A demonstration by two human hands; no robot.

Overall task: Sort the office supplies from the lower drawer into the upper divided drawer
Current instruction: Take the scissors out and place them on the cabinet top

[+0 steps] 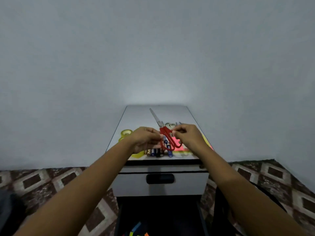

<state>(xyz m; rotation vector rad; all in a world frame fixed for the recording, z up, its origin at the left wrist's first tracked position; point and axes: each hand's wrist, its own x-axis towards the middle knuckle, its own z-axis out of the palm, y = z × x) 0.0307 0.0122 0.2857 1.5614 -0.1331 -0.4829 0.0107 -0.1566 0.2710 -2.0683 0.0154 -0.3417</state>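
A plain grey wall (pixel 153 48) rose behind a small white drawer cabinet (pixel 160 184) standing on a brown, diamond-patterned floor (pixel 42 183). In the head view, both bare hands met above the cabinet top (pixel 136 114). The left hand (pixel 146 138) and the right hand (pixel 187 135), fingers curled narrow, each pinched the red handles of a pair of scissors (pixel 164 133), held just above the top with the closed steel blades pointing away toward the wall. Beneath the hands, a row of batteries (pixel 157 152) lay near the front edge, yellow tape rolls (pixel 126 132) sat at the left, and a pink sticky-note pad (pixel 177 142) showed under the handles. The upper drawer front (pixel 187 183) with its dark recessed handle (pixel 160 178) appeared shut. The lower drawer (pixel 153 218) stood pulled out at the bottom edge, dark inside, with small coloured items (pixel 136 230) too dim to identify.
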